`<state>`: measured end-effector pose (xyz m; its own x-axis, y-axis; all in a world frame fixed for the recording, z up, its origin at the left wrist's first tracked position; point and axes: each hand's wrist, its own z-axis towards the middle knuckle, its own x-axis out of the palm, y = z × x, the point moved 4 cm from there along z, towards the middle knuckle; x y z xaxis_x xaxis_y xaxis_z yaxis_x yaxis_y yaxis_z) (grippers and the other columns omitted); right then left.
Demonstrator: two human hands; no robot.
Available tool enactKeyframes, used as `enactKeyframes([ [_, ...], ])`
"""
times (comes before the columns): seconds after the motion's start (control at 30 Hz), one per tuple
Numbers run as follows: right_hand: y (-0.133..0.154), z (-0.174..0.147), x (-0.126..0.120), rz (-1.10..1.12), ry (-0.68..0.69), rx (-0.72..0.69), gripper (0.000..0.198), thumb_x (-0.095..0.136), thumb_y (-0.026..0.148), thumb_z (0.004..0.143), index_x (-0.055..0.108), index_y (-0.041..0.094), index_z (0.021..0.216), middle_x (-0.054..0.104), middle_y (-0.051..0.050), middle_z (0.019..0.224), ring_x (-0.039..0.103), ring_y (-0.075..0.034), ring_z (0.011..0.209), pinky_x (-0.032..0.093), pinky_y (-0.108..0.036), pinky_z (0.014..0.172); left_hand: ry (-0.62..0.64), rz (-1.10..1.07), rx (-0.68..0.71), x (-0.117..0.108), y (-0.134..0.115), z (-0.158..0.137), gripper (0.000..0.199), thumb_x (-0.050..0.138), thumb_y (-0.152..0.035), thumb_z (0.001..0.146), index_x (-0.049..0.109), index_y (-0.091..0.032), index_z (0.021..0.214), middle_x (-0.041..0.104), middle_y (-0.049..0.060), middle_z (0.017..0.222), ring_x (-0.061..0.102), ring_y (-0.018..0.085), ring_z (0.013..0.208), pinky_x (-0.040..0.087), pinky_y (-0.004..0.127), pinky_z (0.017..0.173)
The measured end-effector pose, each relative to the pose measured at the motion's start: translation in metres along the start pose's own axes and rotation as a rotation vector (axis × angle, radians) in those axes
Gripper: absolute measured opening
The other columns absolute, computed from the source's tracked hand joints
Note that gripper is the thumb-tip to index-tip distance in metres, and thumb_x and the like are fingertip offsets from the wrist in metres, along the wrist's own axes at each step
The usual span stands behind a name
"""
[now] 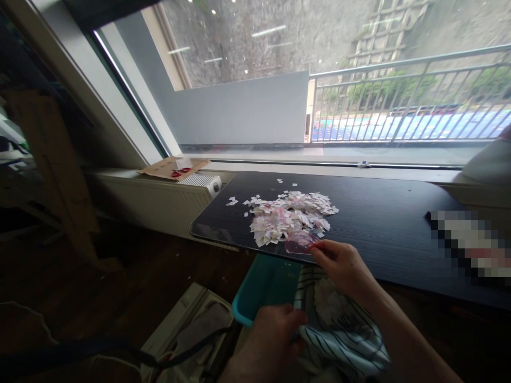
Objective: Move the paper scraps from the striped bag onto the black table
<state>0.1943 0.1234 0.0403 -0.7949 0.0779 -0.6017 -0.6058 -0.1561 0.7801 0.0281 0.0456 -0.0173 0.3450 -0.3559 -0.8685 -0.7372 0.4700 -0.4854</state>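
A heap of small white and pinkish paper labels (pixel 285 215) lies on the dark tabletop (pixel 371 207). At the front edge of the heap, my right hand (pixel 339 260) pinches a clear, pink-tinted plastic piece (pixel 297 243) that overlaps some of the labels; its exact kind is unclear. Lower down, my left hand (pixel 275 327) is closed on the rim of a striped cloth bag (pixel 335 340), which hangs below the table edge. Something pale shows in the bag's mouth, in shadow. Most of my left fingers are hidden from view.
Behind the bag stands a teal bin (pixel 243 298). Red scissors (pixel 181 172) rest on cardboard (pixel 159 169) over the radiator (pixel 159 196) at left. A blurred-out object (pixel 471 242) lies at the table's right. A dark cable (pixel 120 348) crosses the lower left.
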Motion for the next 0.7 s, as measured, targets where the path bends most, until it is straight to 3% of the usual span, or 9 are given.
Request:
enactKeyframes([
  [0.17,-0.012,-0.017,-0.025,-0.046,-0.005,0.044,0.033,0.053,0.04,0.079,0.075,0.016,0.083,0.072,-0.003,0.07,0.063,-0.018,0.064,0.044,-0.024,0.057,-0.179,-0.061,-0.038,-0.004,0.034,-0.019,0.028,0.054,-0.005,0.069,0.061,-0.021,0.091,0.065,0.0,0.085,0.06,0.018,0.08,0.041,0.025,0.07],
  [0.27,-0.017,-0.023,-0.035,-0.056,-0.038,0.055,0.035,0.053,0.042,0.078,0.075,0.015,0.083,0.071,-0.003,0.066,0.062,-0.017,0.059,0.044,-0.024,0.053,-0.231,-0.086,-0.044,-0.004,0.042,-0.024,0.026,0.054,-0.006,0.071,0.061,-0.021,0.09,0.064,0.0,0.083,0.06,0.018,0.078,0.04,0.025,0.067],
  [0.4,-0.02,-0.023,-0.033,-0.001,-0.107,0.07,0.035,0.054,0.043,0.079,0.074,0.015,0.087,0.072,-0.004,0.07,0.064,-0.018,0.062,0.046,-0.024,0.055,-0.207,-0.059,-0.045,-0.001,0.037,-0.019,0.025,0.055,-0.006,0.071,0.061,-0.021,0.09,0.064,0.0,0.083,0.06,0.018,0.077,0.04,0.026,0.066],
  [0.57,-0.018,-0.025,-0.023,-0.002,-0.035,0.024,0.033,0.053,0.041,0.081,0.074,0.016,0.084,0.073,-0.003,0.074,0.064,-0.018,0.065,0.046,-0.023,0.057,-0.171,-0.018,-0.05,0.0,0.032,-0.013,0.027,0.056,-0.005,0.07,0.061,-0.02,0.091,0.064,0.001,0.083,0.06,0.019,0.078,0.04,0.026,0.067],
  [0.7,-0.023,-0.033,-0.035,-0.023,-0.066,0.061,0.033,0.054,0.042,0.079,0.074,0.016,0.083,0.072,-0.003,0.07,0.064,-0.017,0.061,0.046,-0.023,0.054,-0.175,-0.021,-0.056,-0.001,0.034,-0.014,0.027,0.055,-0.004,0.07,0.061,-0.02,0.09,0.063,0.0,0.083,0.06,0.019,0.078,0.039,0.026,0.067],
])
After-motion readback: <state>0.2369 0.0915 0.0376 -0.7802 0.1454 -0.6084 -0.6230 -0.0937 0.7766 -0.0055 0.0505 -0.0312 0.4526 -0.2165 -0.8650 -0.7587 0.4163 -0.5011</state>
